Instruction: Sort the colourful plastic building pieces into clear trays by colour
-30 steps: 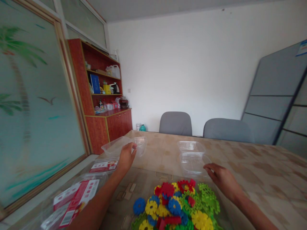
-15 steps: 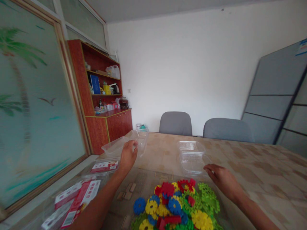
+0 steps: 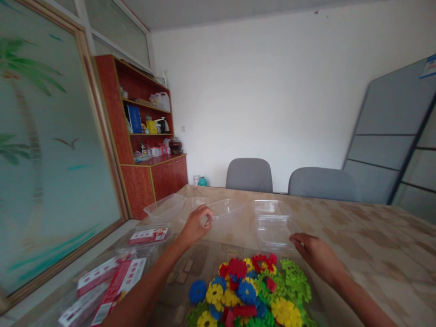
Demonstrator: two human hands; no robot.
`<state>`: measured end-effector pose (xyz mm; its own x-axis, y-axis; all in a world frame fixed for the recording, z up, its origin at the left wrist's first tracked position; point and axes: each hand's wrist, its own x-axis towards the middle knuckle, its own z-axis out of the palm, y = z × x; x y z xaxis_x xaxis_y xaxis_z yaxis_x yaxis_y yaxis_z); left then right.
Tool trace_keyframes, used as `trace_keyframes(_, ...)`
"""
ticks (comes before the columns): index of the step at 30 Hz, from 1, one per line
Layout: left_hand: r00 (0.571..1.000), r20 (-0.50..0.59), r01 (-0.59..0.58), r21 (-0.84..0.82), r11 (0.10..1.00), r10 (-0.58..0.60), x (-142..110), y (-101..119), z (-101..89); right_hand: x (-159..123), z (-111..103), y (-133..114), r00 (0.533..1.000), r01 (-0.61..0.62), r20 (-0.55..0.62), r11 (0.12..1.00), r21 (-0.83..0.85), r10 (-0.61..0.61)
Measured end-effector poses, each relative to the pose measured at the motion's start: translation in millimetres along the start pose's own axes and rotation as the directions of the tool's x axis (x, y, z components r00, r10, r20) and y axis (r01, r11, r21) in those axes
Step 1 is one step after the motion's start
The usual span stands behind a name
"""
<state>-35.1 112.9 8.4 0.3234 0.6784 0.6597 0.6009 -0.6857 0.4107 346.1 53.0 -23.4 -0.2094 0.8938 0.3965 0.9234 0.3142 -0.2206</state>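
Observation:
My left hand (image 3: 197,225) has its fingers curled on the near edge of a clear plastic container (image 3: 223,208), tilted above the table. Just left of it stands another clear plastic tray (image 3: 165,206). My right hand (image 3: 311,250) pinches the right edge of an opened clear clamshell container (image 3: 274,234) resting on the table. Between my forearms lies a heap of toy pieces: yellow flower discs (image 3: 286,312), blue discs (image 3: 198,291), red pieces (image 3: 237,268) and green ones (image 3: 294,279).
At the left lie clear packs with red and white labels (image 3: 148,235), several of them stacked or overlapping. The patterned table (image 3: 374,240) stretches right. Two grey chairs (image 3: 249,175) stand behind it. A red-brown cabinet (image 3: 136,186) is at the back left.
My left hand has moved right and slightly down, swinging the clear container from beside the left tray toward the table's middle. My right hand has stayed in place.

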Motion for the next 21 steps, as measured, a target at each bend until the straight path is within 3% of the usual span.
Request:
trace_keyframes(7, 0.975, 0.207, -0.051, -0.145, 0.988, 0.081, -6.1, -9.7, 10.5, -0.2, -2.8, -2.7, 1.0, -0.022, 0.02, 1.0, -0.017, 0.022)
trace_keyframes(13, 0.952, 0.284, -0.06, -0.194, 0.979, 0.115, -9.8, -15.4, 12.9, -0.6, -3.4, -3.4, 0.998, -0.039, 0.049, 0.998, -0.04, 0.041)
trace_keyframes(21, 0.924, 0.37, -0.053, -0.122, 0.991, 0.095, -17.0, -21.4, 18.8, -0.2, -3.5, -3.3, 0.997, -0.036, 0.066, 0.998, -0.051, 0.039)
